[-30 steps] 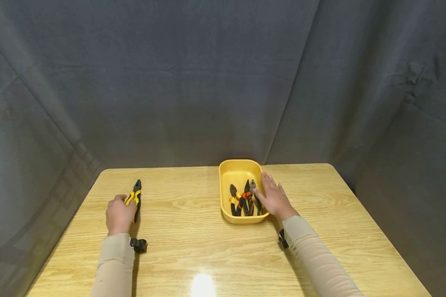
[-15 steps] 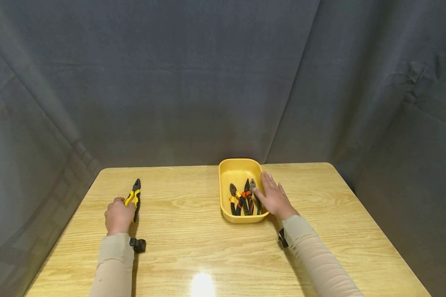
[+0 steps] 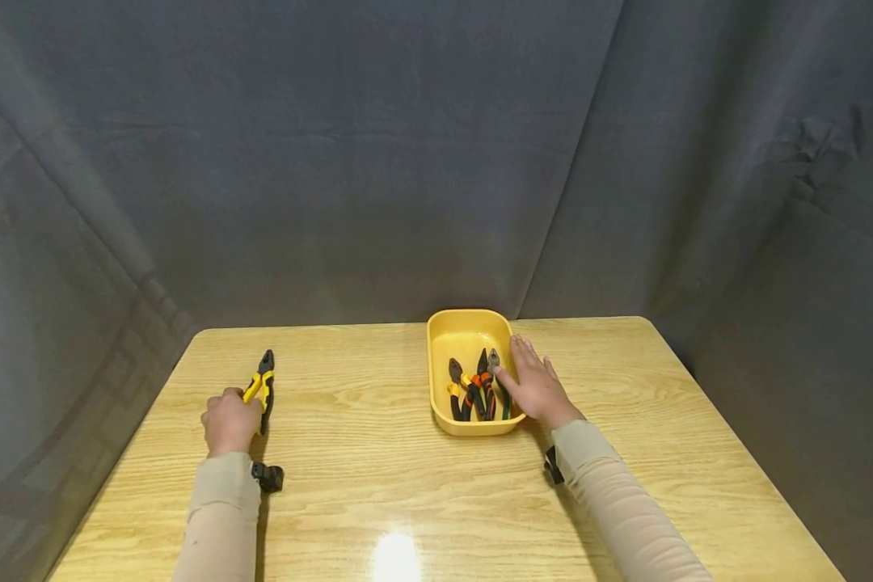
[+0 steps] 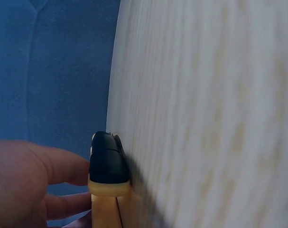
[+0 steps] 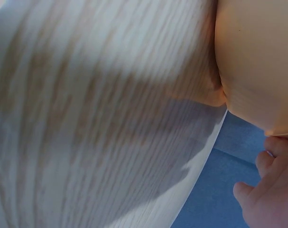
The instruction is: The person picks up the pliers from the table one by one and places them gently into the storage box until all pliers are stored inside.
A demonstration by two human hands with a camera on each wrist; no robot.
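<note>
On the left of the table my left hand [image 3: 231, 422] holds yellow-and-black pliers [image 3: 265, 383] by the handles, their dark head pointing away from me. Close up, the left wrist view has the fingers against one side of the pliers' black-and-yellow handle end [image 4: 108, 164]. My right hand [image 3: 541, 390] rests along the right rim of a yellow plastic tray [image 3: 434, 356], fingers straight and thumb reaching over the rim. Inside lie yellow-and-black pliers [image 3: 455, 372], orange-and-black pliers [image 3: 488, 394] and green-handled pliers [image 3: 494, 360], the last partly hidden by the thumb.
Everything stands on a light wooden table [image 3: 349, 477] with rounded far corners. A grey curtain [image 3: 335, 202] hangs behind and at both sides. The tray sits near the far edge. Each wrist wears a small black camera, the left one [image 3: 267, 477] beside the cuff.
The left hand with the pliers has shifted very slightly to the left. The right hand and the tray keep their places.
</note>
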